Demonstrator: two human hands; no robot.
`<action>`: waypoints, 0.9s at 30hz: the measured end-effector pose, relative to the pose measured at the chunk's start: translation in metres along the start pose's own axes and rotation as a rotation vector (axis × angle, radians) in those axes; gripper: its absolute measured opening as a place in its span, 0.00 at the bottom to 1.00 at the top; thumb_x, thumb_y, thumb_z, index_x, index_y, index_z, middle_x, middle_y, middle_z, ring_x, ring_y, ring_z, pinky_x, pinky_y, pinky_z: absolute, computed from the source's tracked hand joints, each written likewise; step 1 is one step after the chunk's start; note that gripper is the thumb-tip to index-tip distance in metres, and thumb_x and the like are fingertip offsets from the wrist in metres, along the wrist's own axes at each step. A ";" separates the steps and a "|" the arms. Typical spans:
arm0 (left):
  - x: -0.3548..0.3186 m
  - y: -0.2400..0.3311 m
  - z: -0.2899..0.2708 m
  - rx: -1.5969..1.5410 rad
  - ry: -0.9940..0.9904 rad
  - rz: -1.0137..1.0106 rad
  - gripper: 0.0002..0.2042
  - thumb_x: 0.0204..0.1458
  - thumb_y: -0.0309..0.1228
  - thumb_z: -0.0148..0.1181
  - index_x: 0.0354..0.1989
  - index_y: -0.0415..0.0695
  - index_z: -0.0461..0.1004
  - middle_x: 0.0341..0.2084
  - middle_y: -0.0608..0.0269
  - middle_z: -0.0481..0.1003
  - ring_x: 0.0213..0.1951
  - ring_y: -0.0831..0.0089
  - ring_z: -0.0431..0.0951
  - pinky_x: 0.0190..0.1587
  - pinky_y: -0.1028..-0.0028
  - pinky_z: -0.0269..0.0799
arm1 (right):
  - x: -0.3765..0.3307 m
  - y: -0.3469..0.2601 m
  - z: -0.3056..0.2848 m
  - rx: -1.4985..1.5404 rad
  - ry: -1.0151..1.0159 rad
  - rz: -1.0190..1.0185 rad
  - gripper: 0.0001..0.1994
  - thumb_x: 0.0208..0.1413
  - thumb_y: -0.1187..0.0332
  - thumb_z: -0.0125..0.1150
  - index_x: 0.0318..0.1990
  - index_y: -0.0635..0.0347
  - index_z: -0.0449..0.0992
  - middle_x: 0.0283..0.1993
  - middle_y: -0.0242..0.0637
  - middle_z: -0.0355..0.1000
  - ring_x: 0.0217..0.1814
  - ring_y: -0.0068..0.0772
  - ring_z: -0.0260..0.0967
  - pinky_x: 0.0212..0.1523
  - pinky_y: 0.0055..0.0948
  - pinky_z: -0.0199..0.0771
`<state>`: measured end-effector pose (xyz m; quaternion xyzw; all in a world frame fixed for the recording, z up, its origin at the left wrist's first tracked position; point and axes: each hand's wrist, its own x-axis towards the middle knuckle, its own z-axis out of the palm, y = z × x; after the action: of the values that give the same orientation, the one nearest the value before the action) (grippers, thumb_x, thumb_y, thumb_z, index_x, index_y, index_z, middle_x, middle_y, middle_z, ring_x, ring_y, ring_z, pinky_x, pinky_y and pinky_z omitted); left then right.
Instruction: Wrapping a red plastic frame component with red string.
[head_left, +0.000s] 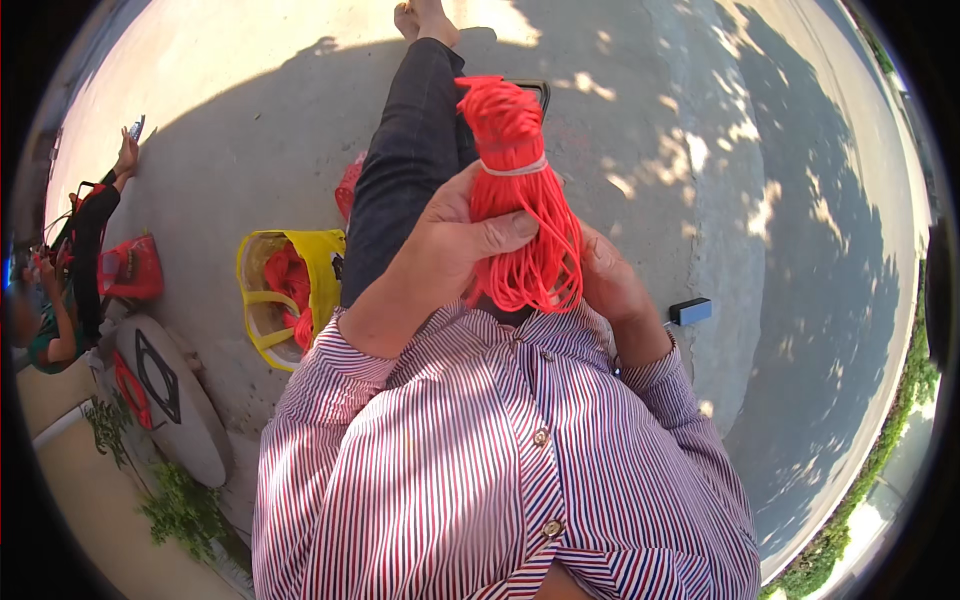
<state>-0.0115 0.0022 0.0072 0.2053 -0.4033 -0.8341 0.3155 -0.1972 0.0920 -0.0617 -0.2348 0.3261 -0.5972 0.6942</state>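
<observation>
From my remote feed I see the red looped cord bundle (530, 245) as smooth, glossy plastic; the yellow-edged open bag (325, 265), shiny plastic; the striped buttoned shirt (430, 460), matt cloth.

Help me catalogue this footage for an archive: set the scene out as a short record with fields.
Held: a bundle of red cord
Binding: pale band around its upper part
Left hand: gripping the bundle, thumb across its front
Right hand: at the bundle's right side, fingers partly hidden
Left of the legs: open yellow bag with red material inside
Right: small blue-topped block on the ground
Far left: another person
</observation>
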 end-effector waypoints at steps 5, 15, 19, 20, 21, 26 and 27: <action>0.031 0.023 -0.070 0.969 0.240 0.526 0.14 0.51 0.22 0.60 0.48 0.41 0.75 0.48 0.64 0.74 0.50 0.69 0.75 0.56 0.66 0.69 | 0.031 -0.018 -0.042 -0.094 -0.012 -0.046 0.18 0.59 0.66 0.58 0.55 0.64 0.72 0.23 0.23 0.63 0.21 0.12 0.46 0.22 0.16 0.44; 0.080 -0.048 -0.085 2.058 0.194 0.098 0.09 0.38 0.29 0.59 0.31 0.47 0.78 0.33 0.64 0.75 0.44 0.63 0.72 0.51 0.64 0.62 | 0.099 0.017 -0.024 -1.469 0.096 -0.055 0.23 0.45 0.61 0.68 0.48 0.62 0.75 0.53 0.46 0.70 0.51 0.50 0.71 0.53 0.38 0.72; 0.074 -0.052 -0.088 1.839 0.194 0.068 0.11 0.37 0.27 0.59 0.33 0.45 0.78 0.37 0.60 0.75 0.44 0.61 0.73 0.52 0.62 0.64 | 0.092 -0.003 -0.011 -1.513 0.165 0.147 0.26 0.43 0.59 0.69 0.48 0.64 0.75 0.50 0.46 0.69 0.52 0.47 0.71 0.55 0.34 0.70; 0.069 -0.054 -0.089 1.712 0.227 0.234 0.12 0.37 0.26 0.61 0.34 0.44 0.77 0.38 0.58 0.74 0.45 0.59 0.72 0.53 0.62 0.65 | 0.088 -0.001 -0.020 -1.512 0.166 0.152 0.26 0.43 0.59 0.69 0.48 0.64 0.75 0.50 0.46 0.69 0.52 0.47 0.71 0.55 0.34 0.70; 0.065 -0.056 -0.090 1.576 0.257 0.392 0.14 0.36 0.26 0.63 0.36 0.44 0.77 0.40 0.56 0.74 0.46 0.58 0.72 0.54 0.61 0.66 | 0.084 0.003 -0.035 -1.428 0.223 -0.013 0.26 0.41 0.60 0.70 0.47 0.66 0.75 0.50 0.46 0.69 0.52 0.44 0.71 0.56 0.34 0.70; 0.040 -0.052 -0.081 1.009 0.259 0.069 0.27 0.43 0.28 0.69 0.53 0.39 0.68 0.43 0.55 0.73 0.49 0.64 0.73 0.53 0.66 0.70 | 0.051 -0.027 -0.054 -0.445 0.368 -0.128 0.27 0.34 0.63 0.72 0.45 0.68 0.75 0.53 0.43 0.68 0.55 0.40 0.68 0.58 0.36 0.68; 0.037 -0.054 -0.080 0.653 0.245 -0.141 0.32 0.45 0.29 0.70 0.59 0.37 0.63 0.44 0.55 0.73 0.48 0.68 0.73 0.51 0.69 0.71 | 0.042 -0.037 -0.054 -0.254 0.253 -0.168 0.27 0.33 0.64 0.73 0.44 0.66 0.75 0.53 0.42 0.68 0.56 0.40 0.67 0.59 0.39 0.67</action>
<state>-0.0100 -0.0412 -0.0863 0.4213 -0.5925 -0.6500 0.2210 -0.2587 0.0478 -0.0791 -0.2699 0.4628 -0.6318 0.5602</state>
